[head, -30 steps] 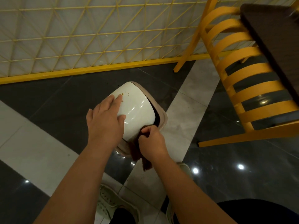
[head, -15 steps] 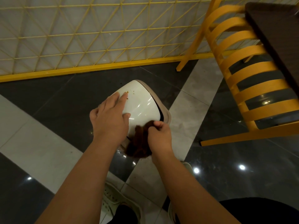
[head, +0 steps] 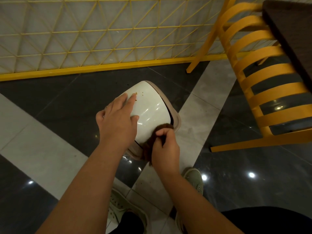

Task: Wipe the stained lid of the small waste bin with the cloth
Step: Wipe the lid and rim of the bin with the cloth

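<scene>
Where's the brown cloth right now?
Head view, centre: the brown cloth is bunched in the right hand, against the near right edge of the white bin lid.

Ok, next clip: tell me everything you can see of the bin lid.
The lid is a glossy white, domed piece, plastic by its look, seated in the bin's beige rim with a dark gap along its right edge. Small orange-brown specks dot its far end. Light glints streak its surface. The left hand lies flat on its left side, fingertips near the specks. The right hand pinches a brown cloth against its near right corner. The bin stands on the tiled floor.
</scene>
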Tool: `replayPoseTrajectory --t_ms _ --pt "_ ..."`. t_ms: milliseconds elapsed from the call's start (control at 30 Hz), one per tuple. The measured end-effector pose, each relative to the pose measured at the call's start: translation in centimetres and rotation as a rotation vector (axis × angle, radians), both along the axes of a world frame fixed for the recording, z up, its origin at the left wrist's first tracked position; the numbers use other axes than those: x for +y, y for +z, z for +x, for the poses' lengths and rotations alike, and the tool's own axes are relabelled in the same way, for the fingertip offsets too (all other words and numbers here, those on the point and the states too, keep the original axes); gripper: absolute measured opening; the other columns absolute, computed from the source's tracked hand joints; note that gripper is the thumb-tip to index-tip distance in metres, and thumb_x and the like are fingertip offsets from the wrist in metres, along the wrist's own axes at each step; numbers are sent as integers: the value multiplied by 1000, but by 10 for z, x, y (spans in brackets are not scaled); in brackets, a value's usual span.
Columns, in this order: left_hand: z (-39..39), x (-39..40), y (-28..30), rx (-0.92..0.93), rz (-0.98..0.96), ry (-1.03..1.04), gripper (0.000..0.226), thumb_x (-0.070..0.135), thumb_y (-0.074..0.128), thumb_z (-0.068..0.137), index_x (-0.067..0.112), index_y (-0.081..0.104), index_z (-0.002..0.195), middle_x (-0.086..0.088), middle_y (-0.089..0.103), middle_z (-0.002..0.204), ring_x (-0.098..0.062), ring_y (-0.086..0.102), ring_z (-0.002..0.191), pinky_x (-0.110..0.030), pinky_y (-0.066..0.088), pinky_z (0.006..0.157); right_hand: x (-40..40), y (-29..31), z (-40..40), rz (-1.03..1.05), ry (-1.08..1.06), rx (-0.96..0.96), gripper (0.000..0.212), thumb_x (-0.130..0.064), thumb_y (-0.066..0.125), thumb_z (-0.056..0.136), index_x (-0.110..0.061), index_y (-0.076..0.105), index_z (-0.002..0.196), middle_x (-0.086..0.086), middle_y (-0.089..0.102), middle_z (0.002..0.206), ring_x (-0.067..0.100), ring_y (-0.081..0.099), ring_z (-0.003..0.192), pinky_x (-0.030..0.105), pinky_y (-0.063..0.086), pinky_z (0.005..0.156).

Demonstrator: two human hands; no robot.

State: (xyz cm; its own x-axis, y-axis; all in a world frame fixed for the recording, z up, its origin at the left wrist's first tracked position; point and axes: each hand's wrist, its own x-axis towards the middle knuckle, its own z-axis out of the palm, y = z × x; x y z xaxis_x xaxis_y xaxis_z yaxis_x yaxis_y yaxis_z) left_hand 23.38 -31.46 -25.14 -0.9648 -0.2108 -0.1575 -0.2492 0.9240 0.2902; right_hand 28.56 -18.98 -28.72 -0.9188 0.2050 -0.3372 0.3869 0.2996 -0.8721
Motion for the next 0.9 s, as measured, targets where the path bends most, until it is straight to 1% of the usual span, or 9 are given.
replayPoseTrajectory --t_ms 133,233,433,533,600,667,733,800,900 --pt "-1 0 0 -14 -4 7 62 32 47 95 38 16 149 8 17 157 -17 19 142 -42 15 110 -11 9 9 45 191 151 19 -4 49 91 -23 54 91 -7 55 109 2 52 98 17 48 86" --pt "-1 0 1 -13 -5 -2 62 32 47 96 38 15 149 7 18 156 -18 19 141 -43 15 111 -8 3 39 81 369 105 21 -3 48 92 -22 55 92 -6 50 110 -4 49 94 7 45 79" --pt "-1 -2 -1 -10 8 -2 62 32 47 95 39 17 149 8 17 157 -18 19 142 -43 15 110 4 -6 8 116 135 176 19 -6 50 92 -24 57 94 -11 54 116 -1 49 107 16 46 90" --pt "-1 -2 0 -15 13 1 62 32 47 95 39 16 149 8 17 157 -17 17 142 -42 14 111 -2 -7 13 270 415 345 14 -12 50 88 -20 61 91 -10 52 129 1 48 108 22 47 90" --pt "-1 -2 1 -15 20 0 62 32 47 95 39 17 149 8 18 157 -17 17 142 -43 13 112 4 -17 24 444 641 457 14 -10 62 81 -23 62 85 3 58 133 17 57 96 33 56 75" --pt "0 -2 2 -11 20 -9 62 33 47 95 39 16 149 8 18 157 -17 17 143 -43 13 112 22 -27 23 536 793 484 19 -13 71 75 -28 60 81 0 59 134 18 58 89 32 56 66" --pt "-1 -3 1 -5 23 -16 62 33 47 95 39 16 149 8 18 157 -17 17 142 -42 13 112 41 -31 16 584 916 462 19 -16 73 73 -30 61 79 -3 60 132 19 59 92 34 57 70" --pt "-1 -4 1 -10 31 -13 62 32 47 95 39 17 149 8 18 157 -17 18 142 -42 13 111 56 -32 7 636 952 473 19 -16 76 71 -29 64 77 -3 63 128 21 61 96 38 57 74" --pt "0 -3 0 -10 33 -11 63 31 48 94 39 17 149 8 18 156 -17 18 141 -42 14 111 60 -21 -8 593 734 493 7 -20 63 77 -24 69 79 3 65 125 26 62 96 39 57 80"
